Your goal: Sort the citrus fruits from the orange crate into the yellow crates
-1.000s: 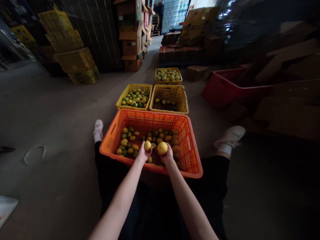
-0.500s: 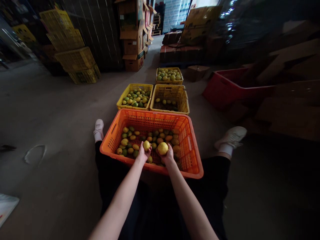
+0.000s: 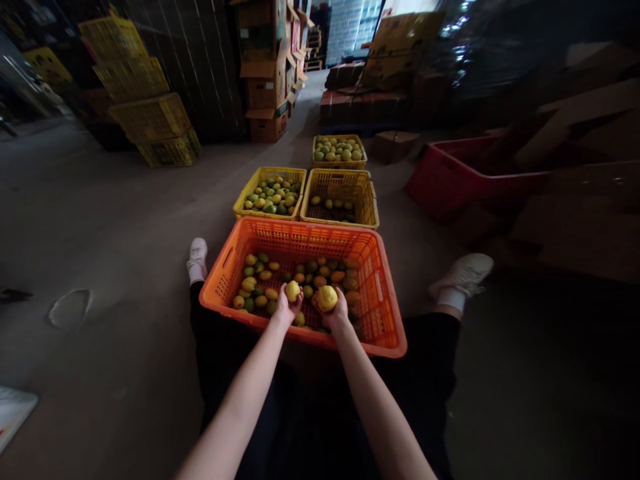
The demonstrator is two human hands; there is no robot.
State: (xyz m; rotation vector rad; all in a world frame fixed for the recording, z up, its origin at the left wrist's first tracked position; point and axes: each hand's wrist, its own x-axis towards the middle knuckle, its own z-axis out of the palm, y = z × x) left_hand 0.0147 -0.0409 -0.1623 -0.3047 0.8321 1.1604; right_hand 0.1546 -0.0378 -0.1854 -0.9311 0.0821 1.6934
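A small yellow lemon (image 3: pixel 293 291) rests in my left hand (image 3: pixel 287 309), with the fingers curled round it. My right hand (image 3: pixel 338 314) grips a larger, rounder yellow lemon (image 3: pixel 327 299). Both hands are over the near part of an orange plastic crate (image 3: pixel 393 333), a short way apart. Loose lemons (image 3: pixel 249 284) in yellow, green and orange tones lie on the crate's floor in a left and a right group. My hands and the held fruit hide some of those underneath.
Behind the orange crate stand a yellow crate full of fruit (image 3: pixel 241 208), a yellow crate holding several fruits (image 3: pixel 367 217), and a full one (image 3: pixel 315 162) farther back. My legs flank the orange crate. A red bin (image 3: pixel 430 177) is at right; stacked yellow crates (image 3: pixel 150 120) stand left.
The lemon in my right hand has turned slightly and moved a little to the right. The left hand's lemon has shifted very slightly. Both stay held.
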